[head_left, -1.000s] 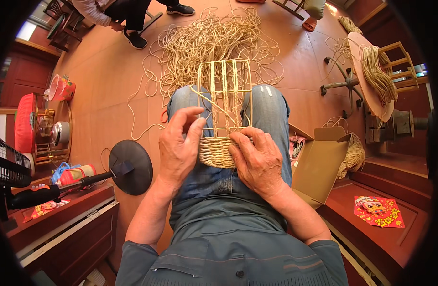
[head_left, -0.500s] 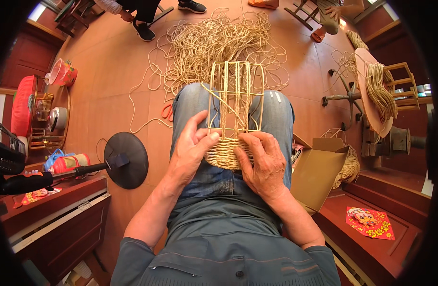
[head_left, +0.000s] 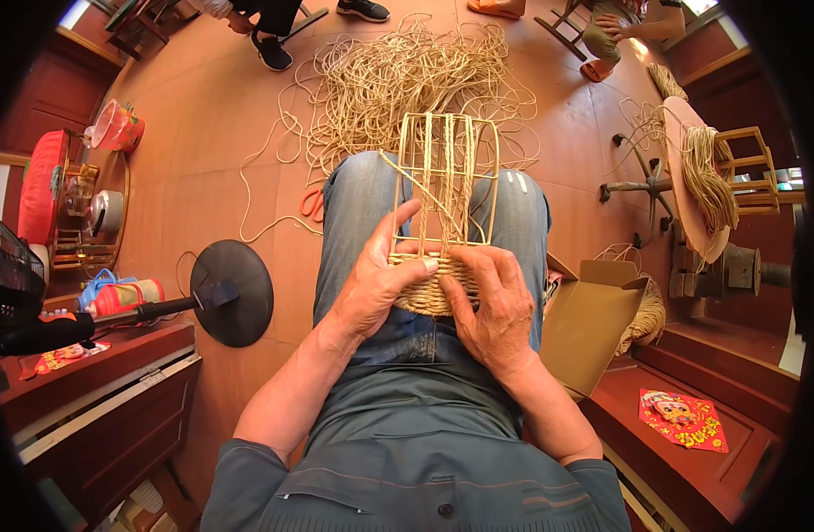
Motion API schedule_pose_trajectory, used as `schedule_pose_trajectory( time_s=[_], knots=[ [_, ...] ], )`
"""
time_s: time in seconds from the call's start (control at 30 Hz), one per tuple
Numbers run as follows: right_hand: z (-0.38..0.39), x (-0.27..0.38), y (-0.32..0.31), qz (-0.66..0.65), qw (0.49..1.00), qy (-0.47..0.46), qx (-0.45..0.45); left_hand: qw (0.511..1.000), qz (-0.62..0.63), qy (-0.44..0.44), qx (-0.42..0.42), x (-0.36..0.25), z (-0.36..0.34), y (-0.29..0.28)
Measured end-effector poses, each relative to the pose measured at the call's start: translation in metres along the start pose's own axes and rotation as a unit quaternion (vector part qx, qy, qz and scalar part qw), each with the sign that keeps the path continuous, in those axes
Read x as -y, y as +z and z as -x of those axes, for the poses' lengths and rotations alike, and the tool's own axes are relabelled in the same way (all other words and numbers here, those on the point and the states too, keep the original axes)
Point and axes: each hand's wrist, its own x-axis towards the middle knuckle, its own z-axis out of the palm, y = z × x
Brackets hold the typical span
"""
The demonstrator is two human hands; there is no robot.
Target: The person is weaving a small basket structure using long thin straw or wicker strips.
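A partly woven basket [head_left: 422, 297] rests on my lap between my thighs. Its near end is closely woven from straw-coloured cord, and its far part is a bare wire frame [head_left: 494, 177] with cords stretched lengthwise along it. My left hand [head_left: 380, 277] grips the left side, thumb pressed on the weave and index finger raised along the frame. On the right side, my right hand [head_left: 491, 297] holds the woven part, thumb and fingers bent onto it. One cord slants across the frame's upper left. The fingers under the basket are hidden.
A big heap of loose cord [head_left: 407, 84] lies on the floor ahead. Orange-handled scissors [head_left: 312, 205] are left of my knee. An open cardboard box [head_left: 593, 324] stands at right, a round black stand base [head_left: 233, 293] at left. Two other people sit at the far side.
The basket has shifted slightly right in the picture. My left hand has slid right, its thumb further over the weave. My right hand stays on the weave, nearly unmoved.
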Motion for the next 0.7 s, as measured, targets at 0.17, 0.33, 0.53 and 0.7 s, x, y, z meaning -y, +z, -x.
schedule_pose_trajectory(
  time_s=[0.17,0.33,0.53,0.7],
  knots=[
    [-0.002,-0.001,0.002,-0.021,1.0,0.0,-0.014,1.0,-0.014,0.005,-0.008,0.002,-0.002,-0.005],
    [-0.002,-0.002,0.002,-0.021,1.0,0.001,-0.015,1.0,-0.009,0.004,-0.015,0.001,-0.001,-0.004],
    [-0.002,0.003,-0.002,0.032,0.999,-0.011,-0.018,1.0,-0.004,0.013,-0.016,0.005,-0.002,-0.005],
    [-0.007,0.006,-0.005,0.067,0.997,-0.021,-0.03,1.0,-0.007,0.017,-0.01,0.006,-0.001,-0.006]
  ],
)
